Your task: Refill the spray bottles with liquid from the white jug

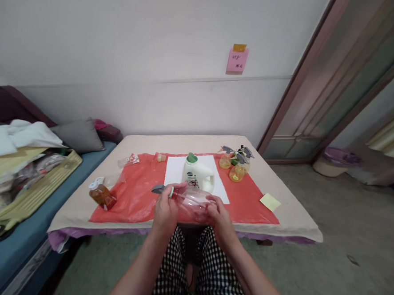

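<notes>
1. The left hand (165,211) has its grip pinched around the neck of a clear spray bottle (190,201), just behind the grey trigger head (158,188).
2. The right hand (220,215) has its grip wrapped around the bottle's wide bottom end.
3. The bottle lies sideways between both hands, trigger head pointing left, held above the near edge of the surface (289,215), over the red plastic sheet (137,193).
4. Just behind the bottle a white detergent jug (197,174) with a green cap stands upright on a white paper sheet (175,169).
5. Three small yellow spray bottles (235,165) stand clustered at the far right of the red sheet.
6. An amber bottle (102,195) lies tilted at the sheet's left edge.
7. A yellow sticky note (270,201) lies on the bare surface to the right.
8. A pink note (237,60) is stuck on the wall.
9. A bed (7,251) with piled things runs along the left.
</notes>
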Demonstrator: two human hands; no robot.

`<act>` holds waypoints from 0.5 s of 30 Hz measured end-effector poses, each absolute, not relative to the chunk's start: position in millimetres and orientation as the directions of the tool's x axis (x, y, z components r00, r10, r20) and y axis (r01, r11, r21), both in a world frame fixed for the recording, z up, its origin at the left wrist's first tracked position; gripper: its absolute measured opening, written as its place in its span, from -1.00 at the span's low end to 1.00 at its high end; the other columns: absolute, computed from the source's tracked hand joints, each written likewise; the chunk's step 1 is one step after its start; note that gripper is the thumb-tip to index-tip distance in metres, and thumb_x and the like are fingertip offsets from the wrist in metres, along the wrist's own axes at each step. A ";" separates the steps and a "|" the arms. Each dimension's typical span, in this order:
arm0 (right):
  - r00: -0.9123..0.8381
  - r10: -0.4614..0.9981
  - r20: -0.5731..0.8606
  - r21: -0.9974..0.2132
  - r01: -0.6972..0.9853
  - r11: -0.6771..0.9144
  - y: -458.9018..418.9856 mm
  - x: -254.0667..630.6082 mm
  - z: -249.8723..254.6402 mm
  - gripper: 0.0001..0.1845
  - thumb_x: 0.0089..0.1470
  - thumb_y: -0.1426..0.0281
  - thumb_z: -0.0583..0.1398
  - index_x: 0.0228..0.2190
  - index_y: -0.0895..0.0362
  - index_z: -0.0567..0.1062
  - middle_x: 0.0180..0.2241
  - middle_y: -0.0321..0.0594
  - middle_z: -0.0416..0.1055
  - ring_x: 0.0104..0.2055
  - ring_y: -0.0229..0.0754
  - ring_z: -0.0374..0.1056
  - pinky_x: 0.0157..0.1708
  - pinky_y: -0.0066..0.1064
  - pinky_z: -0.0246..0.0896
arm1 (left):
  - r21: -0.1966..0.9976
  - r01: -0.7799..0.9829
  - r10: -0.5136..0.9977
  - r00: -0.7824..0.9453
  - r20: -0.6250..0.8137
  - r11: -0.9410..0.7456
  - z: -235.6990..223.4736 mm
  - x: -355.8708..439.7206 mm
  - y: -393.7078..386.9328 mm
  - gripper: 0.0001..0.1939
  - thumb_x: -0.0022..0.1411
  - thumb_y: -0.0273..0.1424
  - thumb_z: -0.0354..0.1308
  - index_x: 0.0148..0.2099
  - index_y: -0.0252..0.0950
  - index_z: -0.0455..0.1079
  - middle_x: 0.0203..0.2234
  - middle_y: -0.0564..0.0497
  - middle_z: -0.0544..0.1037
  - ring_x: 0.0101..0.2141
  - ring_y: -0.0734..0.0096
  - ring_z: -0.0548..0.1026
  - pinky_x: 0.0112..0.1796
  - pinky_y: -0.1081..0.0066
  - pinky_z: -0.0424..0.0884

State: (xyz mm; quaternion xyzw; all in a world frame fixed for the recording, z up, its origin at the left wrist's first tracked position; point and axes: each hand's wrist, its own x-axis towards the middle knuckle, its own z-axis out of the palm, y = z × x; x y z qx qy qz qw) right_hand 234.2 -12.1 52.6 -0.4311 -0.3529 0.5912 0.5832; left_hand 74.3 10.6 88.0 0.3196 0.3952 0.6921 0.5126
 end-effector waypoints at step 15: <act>0.100 0.994 0.051 -0.967 -0.242 0.074 -24.8 227.8 56.9 -0.30 -0.31 0.29 0.50 -0.11 -0.07 0.36 -0.07 -0.21 0.45 -0.08 -0.05 0.46 -0.09 -0.21 0.44 | 0.830 -0.549 0.965 -0.258 -0.053 -0.102 93.4 73.3 18.6 -0.86 0.04 -0.38 0.28 -0.31 -0.32 0.49 -0.29 -0.20 0.66 -0.16 0.13 0.62 -0.04 0.16 0.48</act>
